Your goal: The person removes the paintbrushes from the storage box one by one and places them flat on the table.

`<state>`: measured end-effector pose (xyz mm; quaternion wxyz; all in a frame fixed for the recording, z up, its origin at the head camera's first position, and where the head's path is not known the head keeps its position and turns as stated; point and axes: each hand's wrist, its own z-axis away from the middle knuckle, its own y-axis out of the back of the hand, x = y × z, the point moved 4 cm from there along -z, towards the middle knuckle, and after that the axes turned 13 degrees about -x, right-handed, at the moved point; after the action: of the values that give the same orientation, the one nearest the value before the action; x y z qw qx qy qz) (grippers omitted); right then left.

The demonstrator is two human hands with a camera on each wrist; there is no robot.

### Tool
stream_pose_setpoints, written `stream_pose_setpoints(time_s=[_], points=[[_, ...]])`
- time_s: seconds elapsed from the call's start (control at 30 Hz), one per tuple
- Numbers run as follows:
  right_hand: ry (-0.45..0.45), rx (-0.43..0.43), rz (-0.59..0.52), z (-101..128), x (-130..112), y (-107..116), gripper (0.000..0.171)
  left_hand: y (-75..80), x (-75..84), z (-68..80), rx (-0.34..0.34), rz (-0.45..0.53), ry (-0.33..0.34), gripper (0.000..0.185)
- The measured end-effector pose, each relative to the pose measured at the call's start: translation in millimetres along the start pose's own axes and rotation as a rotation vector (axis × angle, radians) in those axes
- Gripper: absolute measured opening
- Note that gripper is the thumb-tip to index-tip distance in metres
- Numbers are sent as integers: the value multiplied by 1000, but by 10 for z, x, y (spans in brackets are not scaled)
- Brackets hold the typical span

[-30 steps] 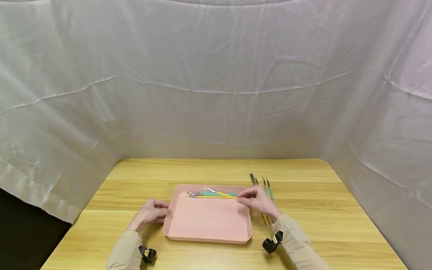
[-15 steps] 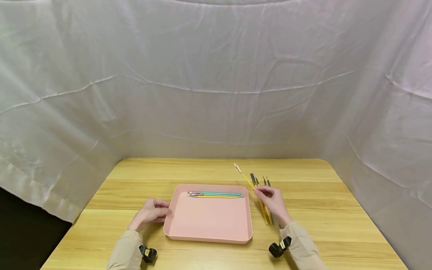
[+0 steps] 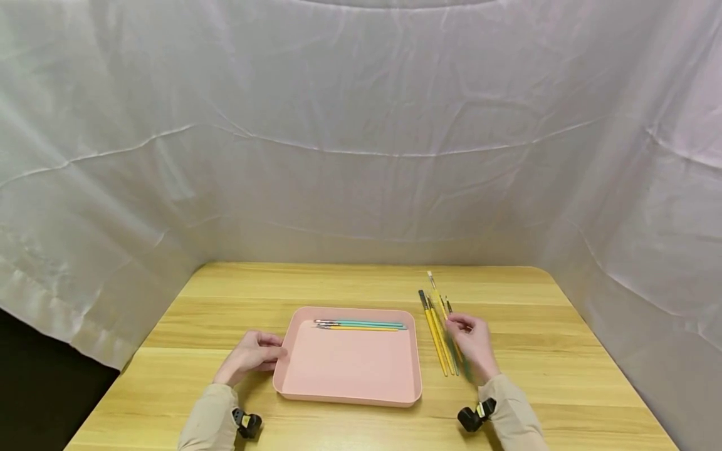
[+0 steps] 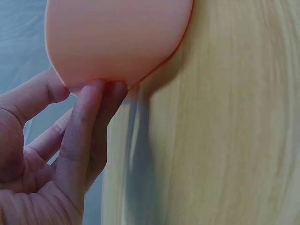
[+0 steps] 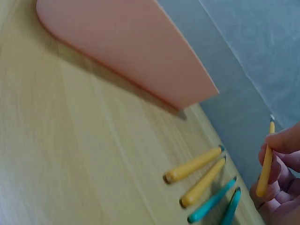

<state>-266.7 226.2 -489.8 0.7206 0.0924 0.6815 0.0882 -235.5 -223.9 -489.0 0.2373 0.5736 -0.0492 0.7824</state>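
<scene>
My right hand (image 3: 475,344) pinches a thin yellow-handled paintbrush (image 3: 439,302) with pale bristles, its tip pointing away. In the right wrist view the yellow handle (image 5: 266,171) lies between thumb and fingers. Below it on the table, yellow-handled paintbrushes (image 3: 433,333) and teal-handled paintbrushes (image 5: 211,201) lie side by side, partly covered by the hand in the head view. My left hand (image 3: 254,357) grips the left edge of a shallow pink tray (image 3: 346,399), fingertips against its outer wall (image 4: 117,42). Inside, along the tray's far side, lie several teal and yellow paintbrushes (image 3: 361,325).
The wooden table (image 3: 564,376) reaches back to a hanging grey-white cloth (image 3: 361,200), which also encloses both sides. A small black camera sits on each wrist, the left one (image 3: 247,424) in front of the tray's left corner.
My right hand has carried the yellow paintbrush from above the tray rightward to over the brushes on the table, and the brush has swung from crosswise to pointing away. My left hand stays put.
</scene>
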Motion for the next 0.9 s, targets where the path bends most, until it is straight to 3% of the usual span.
stream_pose_setpoints(time_s=[0.1,0.33,0.7,0.9], points=[[-18,18,22,-3,56,70,27,-1,-4,5,2,-2,2,36],[-21,41,334,10,128,249,23,3,-10,15,-14,2,-2,38],[-21,-36,516,13,193,327,24,26,-39,5,-37,1,-18,40],[-17,-54,552,10,192,318,22,27,-26,15,-34,0,-21,40]])
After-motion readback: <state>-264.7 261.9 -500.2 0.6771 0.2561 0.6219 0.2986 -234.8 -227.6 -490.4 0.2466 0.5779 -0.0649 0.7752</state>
